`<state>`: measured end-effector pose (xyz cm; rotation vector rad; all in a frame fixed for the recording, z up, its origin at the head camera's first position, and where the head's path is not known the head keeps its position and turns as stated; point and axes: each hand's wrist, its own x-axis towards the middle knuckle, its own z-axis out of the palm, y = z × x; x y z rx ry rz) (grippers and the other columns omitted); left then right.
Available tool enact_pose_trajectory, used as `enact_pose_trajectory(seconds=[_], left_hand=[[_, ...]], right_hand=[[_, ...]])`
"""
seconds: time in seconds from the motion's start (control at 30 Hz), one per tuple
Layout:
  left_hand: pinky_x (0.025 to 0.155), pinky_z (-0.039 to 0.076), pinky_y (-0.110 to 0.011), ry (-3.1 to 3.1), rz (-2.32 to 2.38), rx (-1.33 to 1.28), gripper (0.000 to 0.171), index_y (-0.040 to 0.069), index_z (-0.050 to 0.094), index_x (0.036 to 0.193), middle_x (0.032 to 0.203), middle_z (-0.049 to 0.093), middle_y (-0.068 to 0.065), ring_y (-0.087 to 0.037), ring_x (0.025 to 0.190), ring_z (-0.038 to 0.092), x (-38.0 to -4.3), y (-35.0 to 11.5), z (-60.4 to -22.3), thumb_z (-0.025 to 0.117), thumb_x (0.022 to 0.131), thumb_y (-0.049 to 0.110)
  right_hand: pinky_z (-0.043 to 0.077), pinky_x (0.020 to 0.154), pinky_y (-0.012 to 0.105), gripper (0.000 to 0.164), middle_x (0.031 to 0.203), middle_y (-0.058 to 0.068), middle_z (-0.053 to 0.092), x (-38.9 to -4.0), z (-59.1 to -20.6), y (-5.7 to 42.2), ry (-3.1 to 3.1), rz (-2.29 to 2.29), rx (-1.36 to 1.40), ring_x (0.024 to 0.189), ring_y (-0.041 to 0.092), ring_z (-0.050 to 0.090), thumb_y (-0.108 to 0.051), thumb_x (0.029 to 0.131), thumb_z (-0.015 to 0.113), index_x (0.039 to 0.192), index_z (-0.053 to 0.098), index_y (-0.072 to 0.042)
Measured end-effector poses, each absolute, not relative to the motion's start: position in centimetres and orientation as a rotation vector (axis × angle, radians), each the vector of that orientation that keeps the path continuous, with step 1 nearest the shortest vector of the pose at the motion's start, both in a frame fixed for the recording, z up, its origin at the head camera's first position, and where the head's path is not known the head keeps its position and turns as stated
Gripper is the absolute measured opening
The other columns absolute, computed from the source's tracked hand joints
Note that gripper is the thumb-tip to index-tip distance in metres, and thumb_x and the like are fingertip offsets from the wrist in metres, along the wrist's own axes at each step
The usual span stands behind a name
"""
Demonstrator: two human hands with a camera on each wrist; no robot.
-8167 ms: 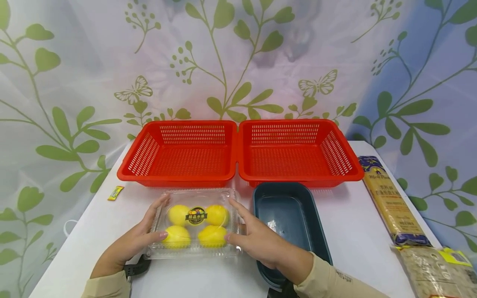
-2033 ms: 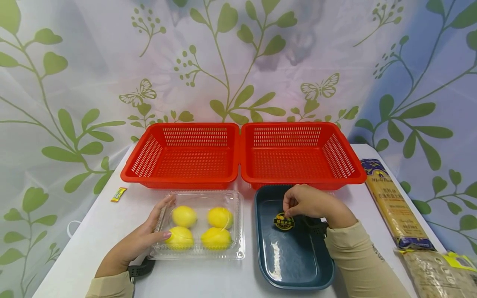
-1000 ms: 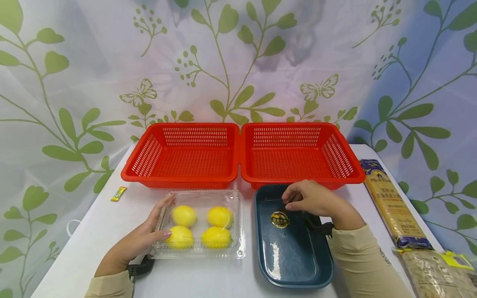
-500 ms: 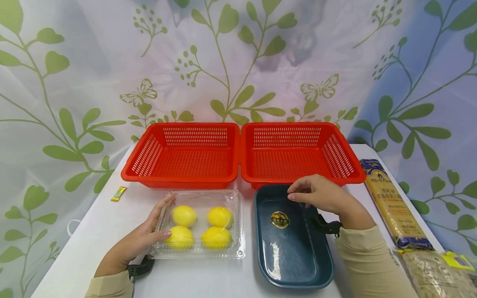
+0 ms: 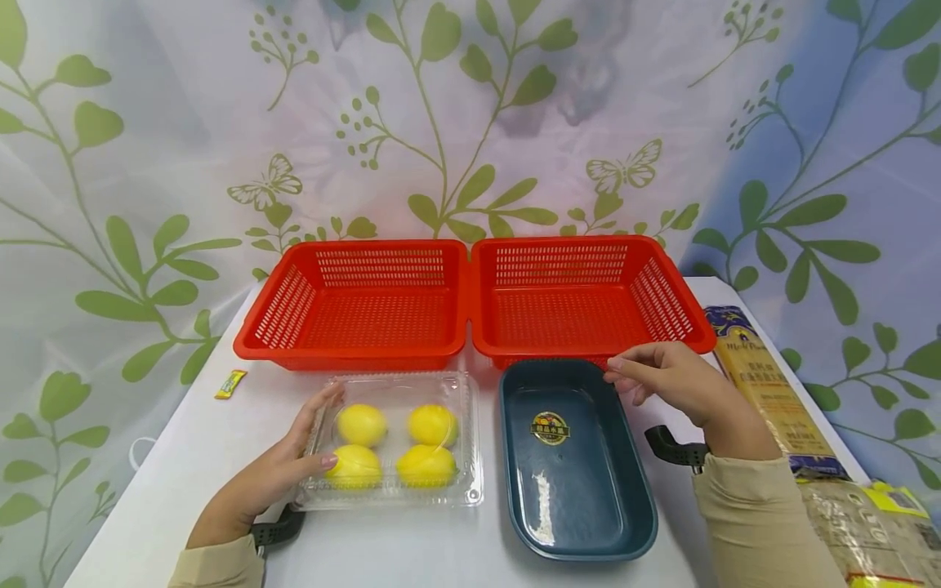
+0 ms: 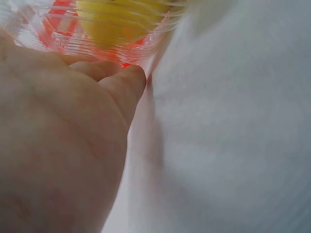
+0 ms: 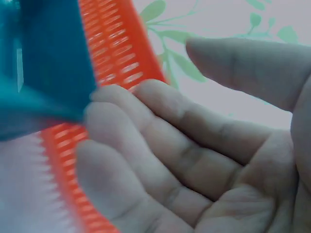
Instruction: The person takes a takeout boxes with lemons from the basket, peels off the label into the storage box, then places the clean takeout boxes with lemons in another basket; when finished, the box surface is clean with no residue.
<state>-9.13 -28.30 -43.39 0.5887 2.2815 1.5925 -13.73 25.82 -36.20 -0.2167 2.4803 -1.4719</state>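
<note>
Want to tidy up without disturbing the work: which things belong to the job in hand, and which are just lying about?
Seemingly part of the job:
clear clamshell, touched by the left hand
four lemons inside it
dark blue tray beside the right hand
round label in the tray

Probably just lying about:
two red baskets
pasta packet
clear bag with yellow label
small yellow wrapped candy

Yellow lemons, blue tray (red baskets)

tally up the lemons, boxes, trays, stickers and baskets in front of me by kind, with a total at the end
Lemons: 4
Box: 1
Tray: 1
Sticker: 1
Baskets: 2
Total: 9
</note>
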Motion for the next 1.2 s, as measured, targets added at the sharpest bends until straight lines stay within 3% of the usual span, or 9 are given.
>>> enact_pose_trajectory(seconds=[0.13, 0.3, 0.43, 0.63, 0.87, 1.2], left_hand=[[0.091, -0.005, -0.075, 2.289, 1.582, 0.582, 0.084, 0.033, 0.007, 0.15, 0.154, 0.005, 0.012, -0.015, 0.139, -0.005, -9.1, -28.4, -43.4, 0.06, 0.087, 0.02], [0.092, -0.003, -0.074, 2.304, 1.566, 0.58, 0.084, 0.034, 0.008, 0.15, 0.154, 0.005, 0.012, -0.015, 0.139, -0.003, -9.2, -28.6, -43.4, 0.061, 0.087, 0.02], [0.093, -0.003, -0.074, 2.307, 1.561, 0.591, 0.084, 0.034, 0.007, 0.15, 0.154, 0.005, 0.011, -0.016, 0.139, -0.002, -9.2, -28.7, -43.3, 0.06, 0.087, 0.02], [0.093, -0.003, -0.074, 2.304, 1.566, 0.596, 0.084, 0.034, 0.007, 0.15, 0.154, 0.005, 0.012, -0.017, 0.139, -0.002, -9.4, -28.7, -43.3, 0.061, 0.087, 0.019], [0.094, -0.004, -0.072, 2.291, 1.579, 0.616, 0.085, 0.032, 0.007, 0.15, 0.155, 0.005, 0.01, -0.016, 0.14, -0.002, -9.4, -28.6, -43.3, 0.061, 0.087, 0.018], [0.092, -0.005, -0.074, 2.319, 1.567, 0.6, 0.084, 0.034, 0.007, 0.15, 0.154, 0.005, 0.012, -0.017, 0.139, -0.002, -9.1, -28.4, -43.6, 0.061, 0.086, 0.02]], right_hand=[[0.054, 0.071, 0.04, 0.05, 0.101, 0.019, 0.066, -13.2, -38.3, 26.4, 2.341, -1.755, -0.028, 0.084, 0.034, 0.063, -0.036, 0.091, 0.06, 0.116, 0.059, 0.007], [0.054, 0.068, 0.033, 0.053, 0.096, 0.015, 0.067, -12.8, -40.4, 26.6, 2.013, -2.212, 0.202, 0.076, 0.023, 0.062, -0.032, 0.091, 0.061, 0.122, 0.048, 0.009], [0.054, 0.068, 0.031, 0.048, 0.093, 0.01, 0.066, -13.0, -41.4, 26.4, 1.761, -2.424, 0.267, 0.075, 0.019, 0.06, -0.029, 0.092, 0.061, 0.124, 0.046, 0.003], [0.051, 0.077, 0.03, 0.057, 0.099, 0.007, 0.062, -13.2, -41.8, 26.2, 1.53, -2.63, 0.354, 0.082, 0.018, 0.058, -0.032, 0.088, 0.064, 0.133, 0.039, -0.005], [0.044, 0.089, 0.028, 0.029, 0.106, 0.009, 0.055, -12.9, -42.4, 27.1, 1.002, -2.968, 0.272, 0.095, 0.019, 0.051, -0.014, 0.094, 0.057, 0.121, 0.049, -0.006], [0.038, 0.098, 0.032, 0.042, 0.117, 0.009, 0.051, -13.1, -42.8, 27.5, 0.811, -3.062, 0.205, 0.108, 0.02, 0.05, -0.005, 0.095, 0.051, 0.136, 0.041, -0.013]])
